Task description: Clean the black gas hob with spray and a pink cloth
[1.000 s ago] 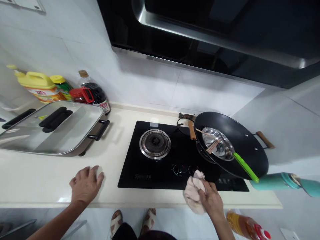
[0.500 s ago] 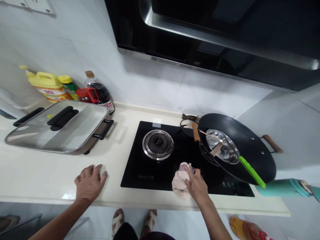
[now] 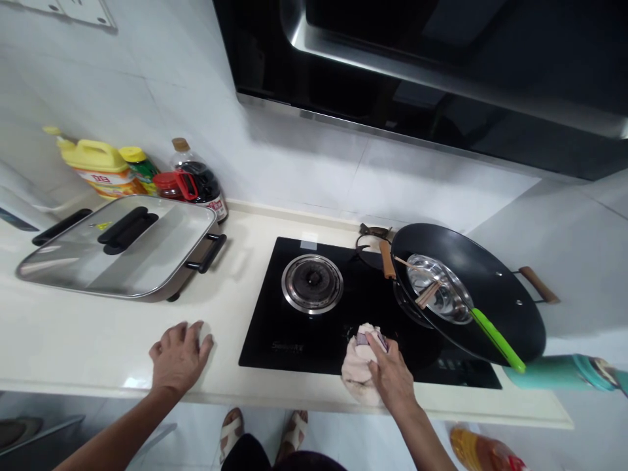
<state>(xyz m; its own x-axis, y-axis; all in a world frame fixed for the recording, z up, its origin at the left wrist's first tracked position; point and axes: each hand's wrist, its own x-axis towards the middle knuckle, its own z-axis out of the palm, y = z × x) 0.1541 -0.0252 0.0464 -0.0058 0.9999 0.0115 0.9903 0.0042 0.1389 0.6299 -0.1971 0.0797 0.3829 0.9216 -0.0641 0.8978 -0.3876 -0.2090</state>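
My right hand (image 3: 391,374) is closed on a pale pink cloth (image 3: 358,367), pressing it on the front edge of the black gas cooktop (image 3: 294,340). Part of the cloth hangs over onto the white counter. My left hand (image 3: 179,356) lies flat on the counter (image 3: 112,333) left of the cooktop, fingers spread and holding nothing. Beyond the cloth is the left burner (image 3: 313,284), bare of any pan. A large black wok (image 3: 481,281) rests tilted over the right burner, with a steel bowl (image 3: 456,307), chopsticks (image 3: 428,294) and a green-handled utensil (image 3: 498,339) in it.
An electric pan with a glass lid (image 3: 147,252) occupies the left counter. Behind it stand a yellow detergent jug (image 3: 98,163), a red-lidded jar (image 3: 169,185) and a dark sauce bottle (image 3: 203,183). A range hood (image 3: 392,104) overhangs the cooktop. A teal bottle (image 3: 549,371) lies at right.
The view has shifted slightly, so everything sits a little further right. My right hand still holds the cloth at nearly the same spot on the cooktop edge. My left hand stays flat.
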